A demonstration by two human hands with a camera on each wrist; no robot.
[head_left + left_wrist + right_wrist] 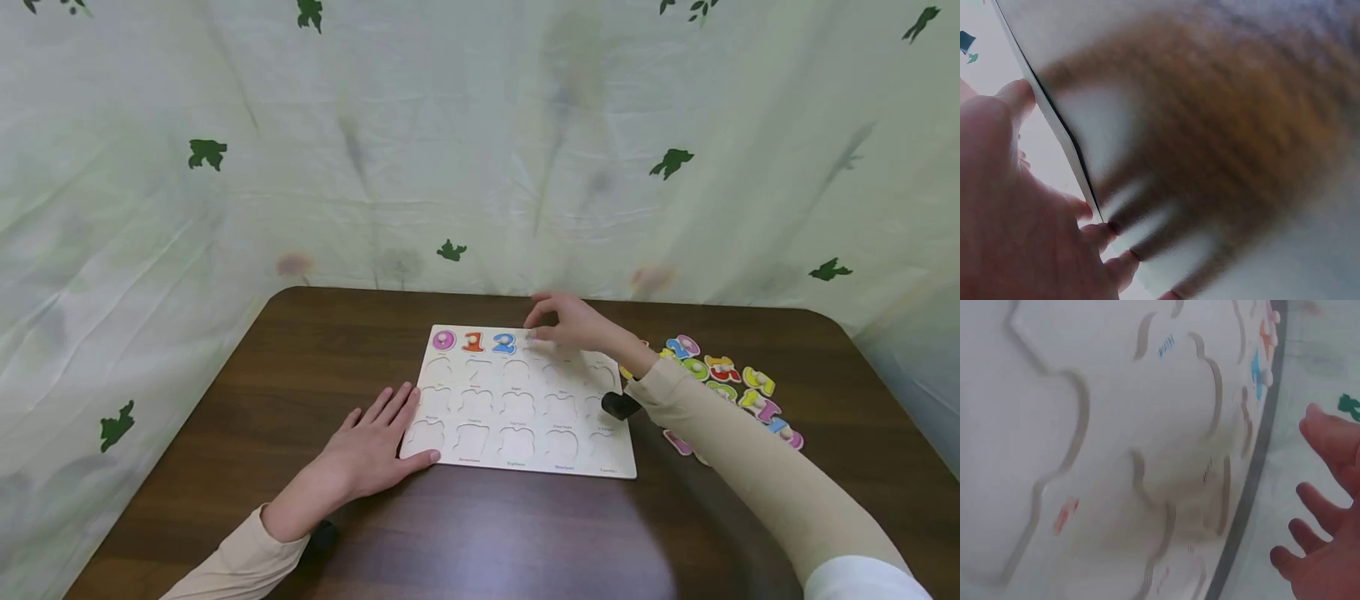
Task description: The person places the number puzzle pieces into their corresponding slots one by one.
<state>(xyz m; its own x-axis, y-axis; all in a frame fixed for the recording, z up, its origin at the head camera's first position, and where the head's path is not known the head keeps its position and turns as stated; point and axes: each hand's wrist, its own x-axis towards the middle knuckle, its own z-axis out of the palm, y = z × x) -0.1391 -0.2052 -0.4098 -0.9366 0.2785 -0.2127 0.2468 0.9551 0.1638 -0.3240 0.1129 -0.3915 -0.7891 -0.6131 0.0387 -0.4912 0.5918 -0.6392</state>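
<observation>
A white number-puzzle board point(517, 464) lies on the table with rows of shaped recesses. Knobbed pieces fill three places in its top row: a pink 0 point(437, 335), an orange 1 point(473, 342) and a blue 2 point(504, 344). My left hand point(367, 454) rests beside the board's left edge, fingers spread, its thumb touching the lower left corner. Over the top row, just right of the 2, hovers my right hand point(573, 323) with fingers loosely bent. In the right wrist view, that hand point(1329, 531) shows no piece between its fingers.
Colourful loose number pieces point(722, 369) lie in a heap right of the board, partly hidden by the right forearm. The brown table point(360, 333) has rounded far corners. Behind it hangs a pale curtain point(487, 167) with green leaf shapes.
</observation>
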